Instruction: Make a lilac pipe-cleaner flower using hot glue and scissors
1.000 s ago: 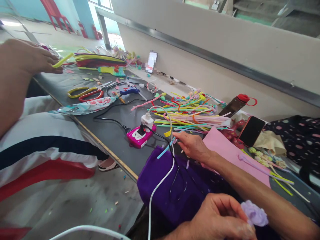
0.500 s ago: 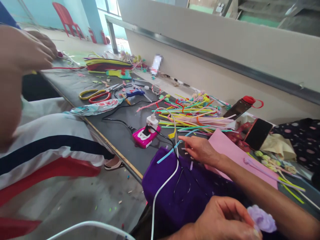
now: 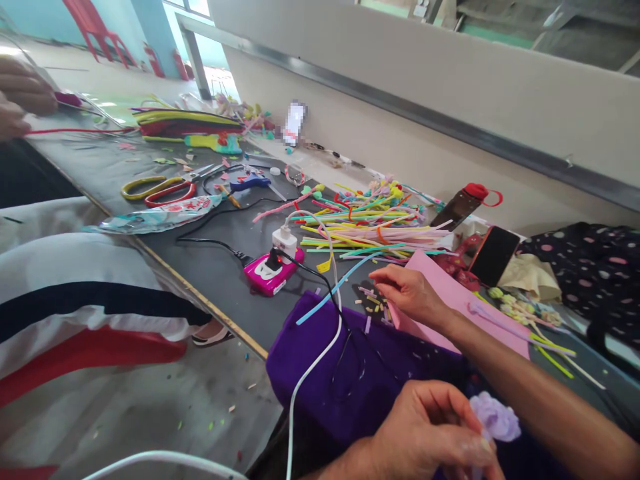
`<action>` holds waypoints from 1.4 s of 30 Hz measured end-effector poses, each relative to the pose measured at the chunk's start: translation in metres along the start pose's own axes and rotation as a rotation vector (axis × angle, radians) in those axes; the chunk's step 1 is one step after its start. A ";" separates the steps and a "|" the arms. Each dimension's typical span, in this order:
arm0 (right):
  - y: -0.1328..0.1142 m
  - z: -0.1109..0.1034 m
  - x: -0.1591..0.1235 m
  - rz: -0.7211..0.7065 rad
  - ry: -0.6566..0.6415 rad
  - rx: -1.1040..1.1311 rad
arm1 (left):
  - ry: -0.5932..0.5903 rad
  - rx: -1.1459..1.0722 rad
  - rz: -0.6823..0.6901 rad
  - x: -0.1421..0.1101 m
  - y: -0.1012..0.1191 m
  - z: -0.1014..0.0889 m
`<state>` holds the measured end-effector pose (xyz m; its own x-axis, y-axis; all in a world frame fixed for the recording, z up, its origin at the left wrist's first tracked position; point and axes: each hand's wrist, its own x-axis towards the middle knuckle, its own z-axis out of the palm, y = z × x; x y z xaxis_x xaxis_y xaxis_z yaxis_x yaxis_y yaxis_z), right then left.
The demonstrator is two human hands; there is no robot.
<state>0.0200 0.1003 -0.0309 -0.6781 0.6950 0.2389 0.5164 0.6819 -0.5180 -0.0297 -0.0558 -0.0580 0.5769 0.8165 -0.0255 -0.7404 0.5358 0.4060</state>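
Observation:
My left hand (image 3: 435, 427), low in the view, pinches a fluffy lilac flower (image 3: 495, 417) that looks twisted from pipe cleaner. My right hand (image 3: 407, 293) comes in from the right over the edge of a pink sheet (image 3: 465, 313), its fingers loosely bent and apart with nothing visible in them. Just left of its fingertips, a light blue pipe cleaner (image 3: 320, 305) lies across the purple cloth (image 3: 305, 360), not touching the hand. Small cut pieces (image 3: 373, 303) are scattered below the fingers.
Bundled pipe cleaners (image 3: 370, 230) lie behind a pink power strip (image 3: 273, 272) with trailing cables. Scissors (image 3: 170, 190), a blue glue gun (image 3: 250, 182), a bottle (image 3: 460, 205) and a phone (image 3: 494, 257) are around. Another person's hands (image 3: 25, 93) work at far left.
My right hand has drawn away from the light blue pipe cleaner, which it was touching or nearly touching. My left hand keeps the lilac flower. The view has shifted slightly right.

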 end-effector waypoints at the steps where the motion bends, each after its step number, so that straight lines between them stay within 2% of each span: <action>1: 0.001 -0.001 -0.003 0.022 0.006 -0.011 | -0.001 -0.004 0.000 0.000 0.000 0.000; 5: 0.008 -0.003 -0.013 0.085 -0.004 -0.065 | 0.008 0.002 -0.019 0.000 0.001 0.001; 9: 0.008 -0.001 -0.014 0.064 -0.026 -0.154 | 0.006 0.016 -0.034 -0.001 0.002 0.003; 16: -0.013 0.012 0.001 0.003 -0.260 -0.587 | 0.017 0.047 -0.029 -0.001 0.002 0.003; 21: -0.010 0.013 0.004 0.037 -0.241 -0.599 | -0.009 0.059 -0.002 0.001 0.002 0.002; 24: -0.005 0.009 0.002 0.040 -0.176 -0.501 | 0.002 0.056 0.005 0.001 0.001 0.001; 29: -0.004 0.001 0.000 0.062 -0.064 -0.145 | 0.003 0.061 0.016 0.002 -0.002 -0.002; 34: -0.003 -0.003 -0.004 0.157 -0.066 0.146 | 0.025 0.067 0.048 0.002 -0.001 0.002; 39: -0.006 -0.010 -0.011 0.267 -0.014 0.342 | 0.072 0.089 0.097 0.001 0.000 0.004; 42: -0.011 -0.017 -0.017 0.329 -0.024 0.449 | 0.074 0.117 0.097 0.002 0.000 0.002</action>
<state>0.0349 0.0850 -0.0150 -0.5335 0.8457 -0.0107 0.4332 0.2624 -0.8623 -0.0277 -0.0546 -0.0561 0.4744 0.8790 -0.0470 -0.7436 0.4288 0.5131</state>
